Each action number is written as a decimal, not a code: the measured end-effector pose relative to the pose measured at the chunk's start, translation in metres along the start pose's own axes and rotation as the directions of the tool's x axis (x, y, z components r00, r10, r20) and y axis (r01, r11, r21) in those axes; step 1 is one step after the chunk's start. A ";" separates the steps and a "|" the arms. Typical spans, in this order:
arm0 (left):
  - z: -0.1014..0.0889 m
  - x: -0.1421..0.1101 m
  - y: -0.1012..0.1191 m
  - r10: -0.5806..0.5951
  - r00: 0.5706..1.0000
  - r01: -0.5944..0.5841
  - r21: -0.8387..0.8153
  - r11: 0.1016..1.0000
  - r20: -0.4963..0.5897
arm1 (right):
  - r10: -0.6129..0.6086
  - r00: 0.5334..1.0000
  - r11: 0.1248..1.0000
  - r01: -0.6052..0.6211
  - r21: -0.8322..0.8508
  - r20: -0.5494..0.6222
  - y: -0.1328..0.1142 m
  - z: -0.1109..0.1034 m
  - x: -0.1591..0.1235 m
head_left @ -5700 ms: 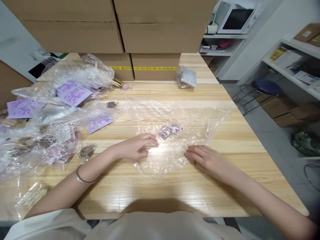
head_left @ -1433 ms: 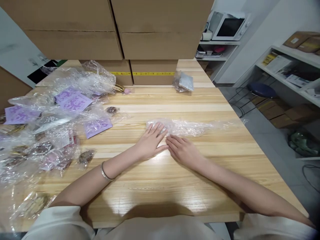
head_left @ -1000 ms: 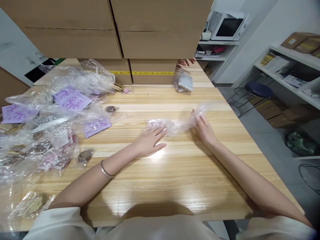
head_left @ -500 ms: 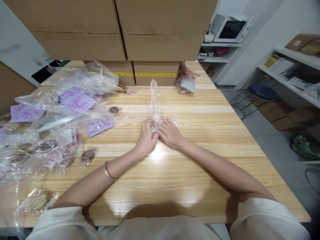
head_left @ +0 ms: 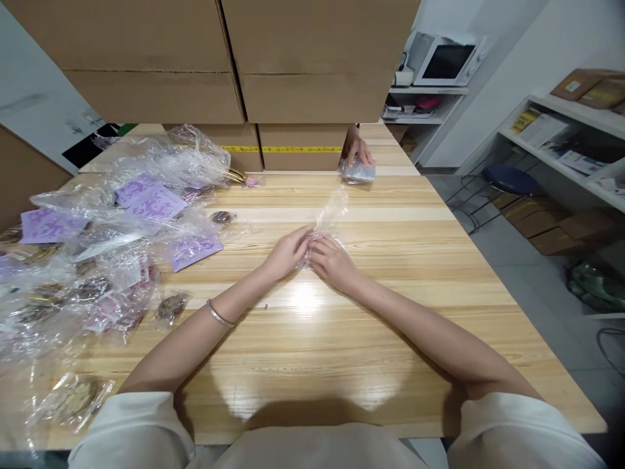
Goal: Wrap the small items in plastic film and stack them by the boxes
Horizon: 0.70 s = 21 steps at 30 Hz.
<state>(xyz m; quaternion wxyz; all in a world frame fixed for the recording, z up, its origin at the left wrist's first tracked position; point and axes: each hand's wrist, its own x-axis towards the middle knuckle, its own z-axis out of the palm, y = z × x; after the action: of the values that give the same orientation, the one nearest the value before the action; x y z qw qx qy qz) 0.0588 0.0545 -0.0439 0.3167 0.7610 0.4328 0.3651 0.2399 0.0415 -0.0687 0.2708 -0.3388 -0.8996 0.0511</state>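
Note:
In the middle of the table, a crinkled clear plastic bag (head_left: pixel 334 210) lies between my hands, its loose end stretching away to the upper right. My left hand (head_left: pixel 288 253) is closed, its thumb and fingers pinching the bag's left side. From the right, my right hand (head_left: pixel 334 262) has its bent fingers closed over the near part of the bag. Whatever the bag contains is covered by my fingers.
Clear packets and purple sachets (head_left: pixel 155 203) cover the left side of the wooden table (head_left: pixel 312 365). Stacked cardboard boxes (head_left: pixel 312 98) rise at the back. Beside them, another person's hand (head_left: pixel 359 151) rests on a wrapped grey packet (head_left: pixel 359 172).
The bag's upright loose end has tipped over to the right. My right fingers have curled in. The other person's hand has come down onto the grey packet. A tiny dark bit now shows near my left forearm.

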 end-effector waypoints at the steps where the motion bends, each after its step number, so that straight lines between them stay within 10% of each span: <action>1: -0.003 -0.001 0.000 0.045 0.998 -0.047 0.035 0.998 0.047 | 0.060 0.997 0.997 -0.062 -0.041 -0.056 0.000 -0.002 -0.001; 5: -0.017 -0.010 0.001 0.186 0.951 -0.228 0.153 0.962 0.248 | 0.157 0.974 0.971 -0.183 -0.152 -0.166 0.011 -0.021 -0.007; 12: -0.034 -0.016 -0.001 0.145 0.829 -0.352 0.302 0.886 0.541 | -0.073 0.944 0.994 0.045 0.096 0.321 0.039 -0.054 -0.029; 16: -0.033 -0.014 -0.007 0.156 0.873 -0.292 0.239 0.926 0.462 | -0.022 0.944 0.994 -0.014 0.106 0.328 0.041 -0.057 -0.037; 21: -0.023 -0.007 -0.010 -0.029 0.996 0.034 -0.052 0.998 0.083 | 0.157 0.968 0.950 -0.201 0.239 0.194 0.030 -0.045 -0.031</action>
<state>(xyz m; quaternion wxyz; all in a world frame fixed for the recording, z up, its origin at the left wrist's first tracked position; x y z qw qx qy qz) 0.0330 0.0564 -0.0416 0.3602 0.7596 0.4214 0.3401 0.2999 0.0410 -0.0531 0.2278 -0.3757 -0.8708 0.2206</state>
